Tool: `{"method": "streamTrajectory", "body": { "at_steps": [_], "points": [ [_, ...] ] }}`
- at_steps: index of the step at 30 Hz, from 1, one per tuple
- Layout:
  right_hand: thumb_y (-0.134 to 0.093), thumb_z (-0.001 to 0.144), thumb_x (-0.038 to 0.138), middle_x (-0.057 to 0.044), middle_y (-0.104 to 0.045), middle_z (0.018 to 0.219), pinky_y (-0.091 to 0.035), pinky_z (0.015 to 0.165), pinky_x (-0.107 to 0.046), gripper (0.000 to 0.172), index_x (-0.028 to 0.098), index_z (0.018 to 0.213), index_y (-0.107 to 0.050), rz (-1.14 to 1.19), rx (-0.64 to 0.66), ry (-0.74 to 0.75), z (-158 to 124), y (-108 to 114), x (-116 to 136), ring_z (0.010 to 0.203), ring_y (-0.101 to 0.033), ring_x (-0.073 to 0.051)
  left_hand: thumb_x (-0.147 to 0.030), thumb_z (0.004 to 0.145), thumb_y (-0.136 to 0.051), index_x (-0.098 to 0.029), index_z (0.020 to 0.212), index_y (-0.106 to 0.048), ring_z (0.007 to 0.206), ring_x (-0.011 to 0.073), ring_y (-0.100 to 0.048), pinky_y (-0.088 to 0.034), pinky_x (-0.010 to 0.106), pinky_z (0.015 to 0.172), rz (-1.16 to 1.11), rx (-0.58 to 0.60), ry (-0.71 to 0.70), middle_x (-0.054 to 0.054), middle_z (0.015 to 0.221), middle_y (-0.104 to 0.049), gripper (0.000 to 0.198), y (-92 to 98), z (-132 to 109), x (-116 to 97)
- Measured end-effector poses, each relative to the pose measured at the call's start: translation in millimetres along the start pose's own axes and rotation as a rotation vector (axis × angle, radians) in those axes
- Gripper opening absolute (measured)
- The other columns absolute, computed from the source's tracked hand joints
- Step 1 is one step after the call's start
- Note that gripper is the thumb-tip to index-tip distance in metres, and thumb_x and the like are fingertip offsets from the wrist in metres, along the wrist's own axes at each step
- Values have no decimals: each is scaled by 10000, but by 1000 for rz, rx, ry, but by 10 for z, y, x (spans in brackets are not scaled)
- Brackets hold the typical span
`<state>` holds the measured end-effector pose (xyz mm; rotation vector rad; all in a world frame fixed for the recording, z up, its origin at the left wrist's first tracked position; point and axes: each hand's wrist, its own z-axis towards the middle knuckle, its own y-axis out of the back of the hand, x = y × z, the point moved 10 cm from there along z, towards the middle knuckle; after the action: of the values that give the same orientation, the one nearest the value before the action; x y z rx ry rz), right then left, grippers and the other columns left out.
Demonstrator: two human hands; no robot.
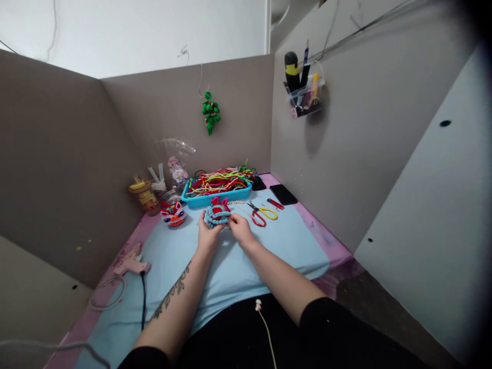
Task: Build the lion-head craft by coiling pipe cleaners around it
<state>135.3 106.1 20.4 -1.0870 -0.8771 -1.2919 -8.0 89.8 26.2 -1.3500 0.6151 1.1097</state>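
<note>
Blue-and-red fuzzy pipe-cleaner figure (217, 213), held just above the pale blue table mat (277, 246). Cupped from the left by the left hand (208, 234), fingers curled around it; pinched at its right edge by the right hand (240, 229). Just behind, turquoise plastic tray (215, 200) heaped with coloured pipe cleaners (221, 182); near on the right, red-and-yellow scissors (262, 213).

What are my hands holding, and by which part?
A blue-and-red pipe-cleaner craft: the left hand grips its lower left edge, the right hand its right edge.
</note>
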Motion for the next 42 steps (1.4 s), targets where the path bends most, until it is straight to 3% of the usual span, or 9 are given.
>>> {"method": "streamTrajectory", "body": {
  "at_steps": [8,16,25,30,35,42],
  "points": [
    [-631,639,406,34,-532,614,-283,424,-205,283,184,813,-597,177,39,-187,-47,-61,-135,519,-459,-103,-125,538,-803,-194,986,-544,723,115,-627,-461,220,690,-146,20,95,-17,814,-654,521,84,116,97],
    [-697,558,350,57,-499,536,-253,371,-168,262,166,656,-538,338,142,-330,-112,-232,-191,458,-414,-56,-91,561,-775,-259,1129,-500,741,114,-634,-469,241,697,-167,33,109,-18,908,-648,653,63,79,89],
    [-710,585,204,47,-503,517,-206,348,-144,215,150,652,-513,708,120,-579,-174,-291,-289,426,-403,-38,-152,612,-728,-254,1110,-456,787,155,-652,-479,296,728,-99,121,70,-9,872,-665,577,-1,75,25],
    [-748,595,226,59,-500,510,-212,342,-136,260,162,665,-505,701,96,-530,-159,-264,-265,412,-389,-32,-162,615,-768,-253,1100,-464,793,144,-657,-490,288,737,-105,149,59,-4,903,-665,580,-37,47,-3],
    [-753,603,284,49,-523,527,-228,339,-147,278,171,675,-509,654,98,-440,-125,-230,-195,425,-407,-44,-143,555,-828,-236,1157,-446,903,176,-653,-474,331,846,-58,239,24,37,1001,-666,719,-140,4,-29],
    [-733,585,256,30,-531,540,-236,348,-149,237,163,629,-520,684,121,-422,-106,-248,-170,441,-411,-46,-186,607,-808,-222,1164,-444,894,161,-647,-476,318,846,-10,227,-23,48,1029,-652,667,-126,7,-51]
  ]
}}
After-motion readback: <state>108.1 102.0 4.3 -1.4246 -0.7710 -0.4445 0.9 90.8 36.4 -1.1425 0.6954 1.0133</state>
